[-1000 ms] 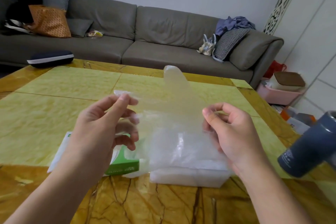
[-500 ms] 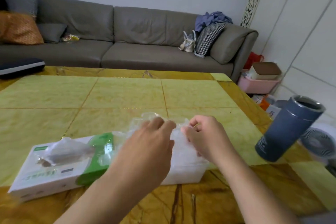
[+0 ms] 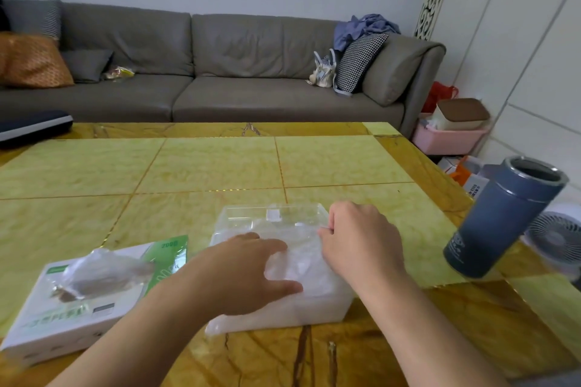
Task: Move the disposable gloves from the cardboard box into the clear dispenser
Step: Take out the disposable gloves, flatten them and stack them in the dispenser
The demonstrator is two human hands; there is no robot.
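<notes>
The clear dispenser point(image 3: 320, 311) stands open on the table's near edge, its lid point(image 3: 273, 217) tipped back. A stack of clear gloves point(image 3: 298, 264) lies inside it. My left hand point(image 3: 239, 273) rests flat on the gloves with fingers spread. My right hand point(image 3: 361, 242) pinches the glove's edge at the dispenser's right rim. The white and green cardboard box point(image 3: 78, 308) lies to the left, a crumpled glove point(image 3: 107, 270) poking out of its top slot.
A dark blue tumbler point(image 3: 503, 217) stands on the table to the right, close to my right arm. A small white fan point(image 3: 556, 236) sits beyond the table's right edge. A dark case point(image 3: 31, 126) lies at the far left; a grey sofa point(image 3: 220, 78) is behind.
A second ago both hands held a glove spread up in the air. They have lowered it into the dispenser, and the left hand now lies flat on it.
</notes>
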